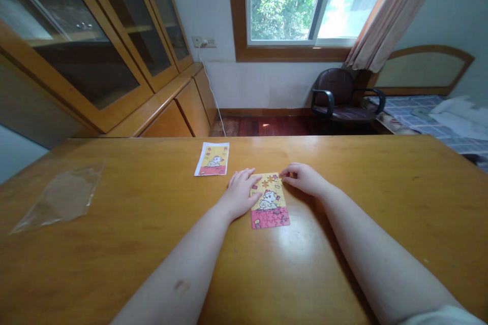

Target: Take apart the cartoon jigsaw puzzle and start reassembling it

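Observation:
A nearly whole jigsaw puzzle (pixel 270 217), yellow above and pink below with a white cartoon animal, lies flat on the wooden table. Gaps near its top show the table's colour. My left hand (pixel 242 194) rests open over the puzzle's left edge, with fingers spread and the thumb on the pieces. At the upper right edge is my right hand (pixel 303 179), its thumb and fingers drawn together in a pinch. Whatever sits between those fingertips is too small to make out. Beyond my left hand lies a reference picture card (pixel 213 159) with the same design and a white border.
A clear plastic bag (pixel 61 195) lies flat at the left of the table (pixel 152 264). Past the far edge stand a glass-fronted cabinet (pixel 152 86), a dark armchair (pixel 337 94) and a bed (pixel 438 111). A white cable (pixel 209 81) hangs from the wall socket.

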A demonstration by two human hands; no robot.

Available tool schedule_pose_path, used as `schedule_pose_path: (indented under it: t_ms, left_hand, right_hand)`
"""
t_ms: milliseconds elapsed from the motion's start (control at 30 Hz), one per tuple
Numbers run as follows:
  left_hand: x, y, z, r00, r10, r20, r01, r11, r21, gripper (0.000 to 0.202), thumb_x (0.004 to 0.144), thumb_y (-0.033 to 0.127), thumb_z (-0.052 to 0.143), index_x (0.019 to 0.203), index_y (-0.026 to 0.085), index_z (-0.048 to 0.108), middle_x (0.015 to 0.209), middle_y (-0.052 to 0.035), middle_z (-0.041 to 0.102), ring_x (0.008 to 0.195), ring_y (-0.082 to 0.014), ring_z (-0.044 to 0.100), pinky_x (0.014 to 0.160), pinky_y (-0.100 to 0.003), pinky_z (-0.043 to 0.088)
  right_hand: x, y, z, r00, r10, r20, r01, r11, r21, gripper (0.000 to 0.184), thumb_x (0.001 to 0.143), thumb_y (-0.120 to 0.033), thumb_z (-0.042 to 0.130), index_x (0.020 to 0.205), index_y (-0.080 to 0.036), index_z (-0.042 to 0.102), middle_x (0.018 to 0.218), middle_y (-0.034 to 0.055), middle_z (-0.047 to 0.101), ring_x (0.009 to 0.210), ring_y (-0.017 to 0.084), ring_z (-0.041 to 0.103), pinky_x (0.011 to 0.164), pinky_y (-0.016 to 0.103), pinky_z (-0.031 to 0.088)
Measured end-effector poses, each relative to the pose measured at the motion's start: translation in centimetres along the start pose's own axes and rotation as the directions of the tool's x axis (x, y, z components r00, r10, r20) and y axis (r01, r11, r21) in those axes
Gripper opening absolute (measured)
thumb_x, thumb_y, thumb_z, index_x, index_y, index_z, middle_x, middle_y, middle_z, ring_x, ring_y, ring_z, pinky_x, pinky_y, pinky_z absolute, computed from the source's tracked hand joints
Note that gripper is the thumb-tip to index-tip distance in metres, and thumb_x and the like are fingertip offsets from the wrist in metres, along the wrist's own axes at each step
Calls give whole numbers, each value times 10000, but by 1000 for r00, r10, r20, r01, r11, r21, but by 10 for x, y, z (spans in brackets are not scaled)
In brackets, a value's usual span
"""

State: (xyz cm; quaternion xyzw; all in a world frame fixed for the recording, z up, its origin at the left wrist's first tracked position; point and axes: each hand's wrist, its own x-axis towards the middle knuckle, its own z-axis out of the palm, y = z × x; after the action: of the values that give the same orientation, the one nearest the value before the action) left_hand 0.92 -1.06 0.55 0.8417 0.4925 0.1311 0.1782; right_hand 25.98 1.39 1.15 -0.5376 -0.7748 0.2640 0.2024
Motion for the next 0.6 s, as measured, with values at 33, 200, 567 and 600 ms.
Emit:
schedule_pose_path:
  t_ms: [33, 200, 567, 600]
  left_hand:
    - [0, 0, 0, 1000, 0, 2, 0, 1000, 0, 473, 842, 410, 538, 1286, 247, 527, 1450, -91, 406, 1360, -273, 320, 1148, -508, 193]
    - [0, 0, 0, 1000, -5, -4, 5, 1000, -10, 468, 836, 402, 546, 1277, 243, 533, 1446, -95, 411, 1359, -281, 322, 1147, -515, 192]
    - [0, 2, -2, 1000, -18, 12, 18, 1000, 1, 480, 838, 415, 540, 1284, 238, 528, 1449, -97, 409, 1361, -282, 318, 1146, -513, 195]
    - [0, 1, -2, 1000, -17, 14, 17, 1000, 2, 482, 840, 420, 536, 1287, 240, 526, 1451, -96, 407, 1363, -282, 315, 1146, -515, 194]
  right_hand:
    - [0, 0, 0, 1000, -2, -11, 2, 1000, -6, 185, 771, -223, 574, 880, -204, 723, 819, 23, 635, 682, 127, 530, 665, 254, 429]
    - [-1, -2, -2, 999, -4, -43, 4, 1000, -5, 201, 764, -172, 541, 867, -191, 712, 810, 18, 632, 682, 124, 535, 671, 251, 425]
    - [-3, -3, 0, 995, -103, 16, 102, 995, 19, 204, 757, -132, 554, 818, -199, 737, 912, 41, 647, 806, 150, 605, 777, 261, 468]
    - [-3, -2, 1, 994, -104, 25, 103, 994, 22, 210, 758, -130, 557, 822, -203, 742, 918, 41, 650, 813, 151, 611, 791, 262, 471]
